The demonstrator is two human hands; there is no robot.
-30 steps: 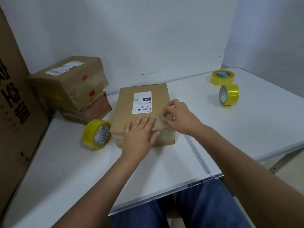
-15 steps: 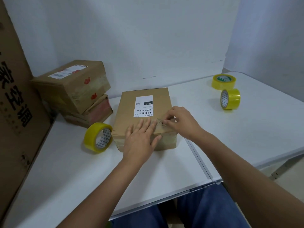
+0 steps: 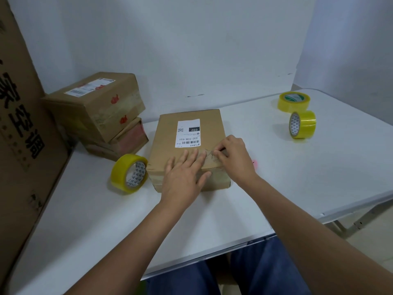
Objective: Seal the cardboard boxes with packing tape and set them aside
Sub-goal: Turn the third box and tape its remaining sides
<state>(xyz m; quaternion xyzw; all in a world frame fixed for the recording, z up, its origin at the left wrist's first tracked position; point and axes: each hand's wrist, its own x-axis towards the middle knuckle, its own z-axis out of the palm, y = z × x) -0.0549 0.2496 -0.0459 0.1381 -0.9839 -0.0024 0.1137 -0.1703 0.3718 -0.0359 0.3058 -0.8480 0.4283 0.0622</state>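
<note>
The white counter (image 3: 276, 177) carries everything here. Far to the left of the left hand stands a big cardboard sheet (image 3: 23, 145) with large black Chinese characters, which I cannot read fully. Behind and to the left of the left hand, two sealed boxes (image 3: 95, 107) are stacked; the upper one has a white label with a barcode and red marks on its side, too small to read.

The cardboard box (image 3: 187, 133) lies under both hands, near the middle of the counter. Its white label (image 3: 188, 133) shows "032" in a black field and "032-038-E01" above a barcode, all upside down from this view.

The left hand (image 3: 185, 177) lies flat on the near edge of the box top, fingers straight and a little spread, pressing down. The right hand (image 3: 234, 158) is just beside it, its fingertips (image 3: 217, 153) pinching a wrinkled piece of clear tape (image 3: 209, 157) on the box top.

One yellow tape roll (image 3: 129, 173) stands on its edge just left of the left hand, touching the box side or almost. Two more yellow rolls are well to the right of the right hand: one standing (image 3: 302, 124), one lying flat (image 3: 293, 102) behind it with a green label.
</note>
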